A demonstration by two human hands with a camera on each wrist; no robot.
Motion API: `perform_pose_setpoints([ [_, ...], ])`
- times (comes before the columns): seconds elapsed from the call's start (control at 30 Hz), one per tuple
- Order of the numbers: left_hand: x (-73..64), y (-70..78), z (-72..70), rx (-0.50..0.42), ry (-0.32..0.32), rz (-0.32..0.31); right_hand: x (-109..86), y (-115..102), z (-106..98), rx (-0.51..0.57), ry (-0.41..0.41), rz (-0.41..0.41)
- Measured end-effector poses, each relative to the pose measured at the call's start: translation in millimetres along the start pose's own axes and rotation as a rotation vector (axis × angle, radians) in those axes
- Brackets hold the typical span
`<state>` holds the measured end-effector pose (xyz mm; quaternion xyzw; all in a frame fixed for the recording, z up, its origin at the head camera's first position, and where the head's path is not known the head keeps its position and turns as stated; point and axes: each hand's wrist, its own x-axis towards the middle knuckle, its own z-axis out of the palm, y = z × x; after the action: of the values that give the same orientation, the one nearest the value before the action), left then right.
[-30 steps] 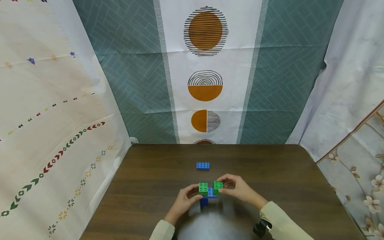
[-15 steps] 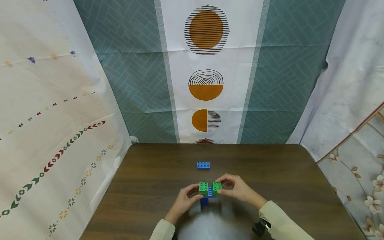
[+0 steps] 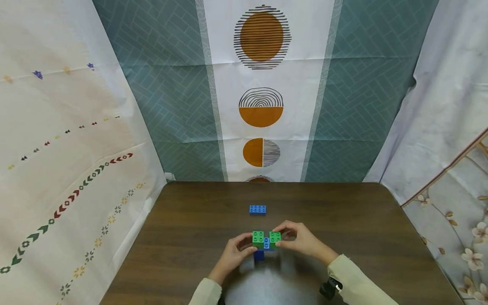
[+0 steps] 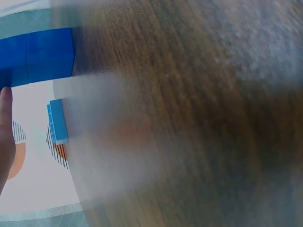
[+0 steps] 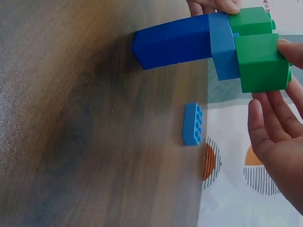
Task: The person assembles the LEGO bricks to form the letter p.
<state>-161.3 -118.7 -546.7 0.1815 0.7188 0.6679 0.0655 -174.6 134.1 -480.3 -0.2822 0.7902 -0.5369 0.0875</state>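
The right hand [image 3: 299,241] pinches a green brick [image 3: 275,238], with the thumb on the near side and a finger on the far side. The left hand [image 3: 238,254] pinches another green brick [image 3: 258,238] next to it, with a small gap between the two bricks. Both sit on a lighter blue brick [image 5: 222,46]. I can't tell if the right one is pushed all the way down. Under the left part is a dark blue post [image 5: 173,42]; nothing props up the right end.

The bricks look light, hard and smooth, so they may slip a bit but likely won't break. The flat sides seem best to hold. Pushing hard on the right end could tip it all.

Farther out, a loose blue brick [image 3: 257,210] lies near the worktop's [image 3: 190,237] far edge, about midway between its side edges. I see no box or cup.
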Motion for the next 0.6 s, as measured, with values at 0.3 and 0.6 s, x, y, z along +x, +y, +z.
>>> perform_pose_setpoints([
  [0.3,1.8,0.4,-4.2,0.001,0.014,0.004,6.1,10,4,0.025,0.005,0.009],
  [0.6,-0.4,-2.0,0.4,0.019,0.007,0.020,2.3,48,6,0.042,0.002,-0.029],
])
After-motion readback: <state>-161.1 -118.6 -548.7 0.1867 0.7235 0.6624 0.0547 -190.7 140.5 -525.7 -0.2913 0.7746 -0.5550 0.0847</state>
